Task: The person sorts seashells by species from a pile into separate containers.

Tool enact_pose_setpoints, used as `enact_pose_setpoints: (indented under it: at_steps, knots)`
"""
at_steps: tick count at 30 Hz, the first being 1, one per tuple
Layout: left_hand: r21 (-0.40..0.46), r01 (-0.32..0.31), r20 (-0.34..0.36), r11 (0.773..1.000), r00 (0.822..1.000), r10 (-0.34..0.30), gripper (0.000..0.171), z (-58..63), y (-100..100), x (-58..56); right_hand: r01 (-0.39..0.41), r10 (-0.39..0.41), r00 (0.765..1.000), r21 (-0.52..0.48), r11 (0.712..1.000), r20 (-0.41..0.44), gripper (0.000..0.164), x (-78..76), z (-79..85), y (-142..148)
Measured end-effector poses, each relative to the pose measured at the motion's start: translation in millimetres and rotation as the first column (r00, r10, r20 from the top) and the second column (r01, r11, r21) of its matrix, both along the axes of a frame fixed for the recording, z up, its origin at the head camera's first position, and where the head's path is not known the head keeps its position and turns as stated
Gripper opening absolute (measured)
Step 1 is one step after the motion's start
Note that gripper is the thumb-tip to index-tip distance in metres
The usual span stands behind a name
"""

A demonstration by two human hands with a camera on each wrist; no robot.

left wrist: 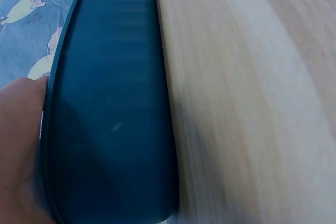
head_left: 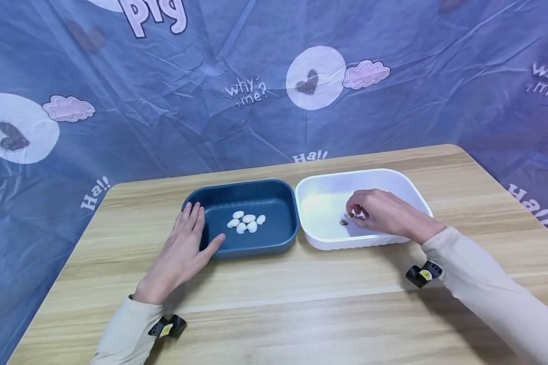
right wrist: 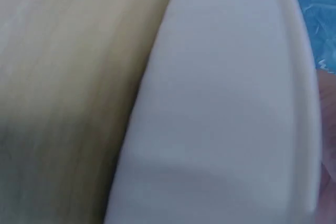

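Note:
In the head view, my left hand (head_left: 182,251) rests on the left end of a dark blue bin (head_left: 278,238), fingers straight along its rim and thumb over the near edge. Several white shell-like pieces (head_left: 248,218) lie grouped on that bin's floor. My right hand (head_left: 379,210) reaches into a white bin (head_left: 319,238), its thumb and forefinger pinching a small brownish shell (head_left: 349,215), mostly hidden by the fingertips. A small brown shell (head_left: 344,222) lies on the white floor just below the fingertips. The wrist views show mainly the bins' outer walls.
Both bins stand side by side, nearly touching, on a wood-grain table (head_left: 274,314). Behind it hangs a blue printed cloth (head_left: 201,116). A small black device (head_left: 168,327) is strapped to the left wrist, another (head_left: 423,274) to the right.

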State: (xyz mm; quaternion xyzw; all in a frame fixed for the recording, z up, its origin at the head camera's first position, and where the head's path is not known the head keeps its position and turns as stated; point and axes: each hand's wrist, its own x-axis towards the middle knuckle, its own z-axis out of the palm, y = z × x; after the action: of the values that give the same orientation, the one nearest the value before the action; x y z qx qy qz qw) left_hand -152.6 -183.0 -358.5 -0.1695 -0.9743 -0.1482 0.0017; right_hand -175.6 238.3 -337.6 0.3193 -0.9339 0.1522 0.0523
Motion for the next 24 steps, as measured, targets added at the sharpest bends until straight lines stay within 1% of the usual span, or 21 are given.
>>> enact_pose_setpoints:
  at_steps: [3,7,13,17,20,24]
  knots:
    - [-0.005,0.004,0.008,1.000,1.000,-0.004,0.091,0.2,0.4,-0.2,0.015,-0.017,0.997,0.016,1.000,0.070,0.012,-2.5,-2.9,4.0]
    - [-0.007,0.011,0.012,1.000,1.000,-0.011,0.091,0.9,1.1,-1.2,0.036,-0.041,0.988,0.035,0.999,0.152,0.011,-5.4,-6.2,7.5]
    - [-0.011,0.013,0.021,1.000,1.000,-0.013,0.088,1.8,1.6,-1.5,0.053,-0.060,0.976,0.039,0.998,0.211,0.010,-8.4,-10.2,9.7]
    - [-0.004,0.015,0.020,1.000,1.000,-0.015,0.088,1.8,1.3,-2.7,0.069,-0.075,0.978,0.038,0.997,0.195,0.011,-8.5,-10.8,10.6]
    - [0.024,0.014,0.032,1.000,0.999,-0.015,0.089,3.0,-0.7,-3.4,0.074,-0.076,0.983,0.015,0.997,0.169,0.012,-6.7,-9.8,11.7]
    - [0.067,0.013,0.049,0.998,0.999,-0.016,0.089,5.6,-4.0,-4.0,0.062,-0.058,0.993,-0.032,0.998,0.104,0.012,-2.1,-5.0,14.9]
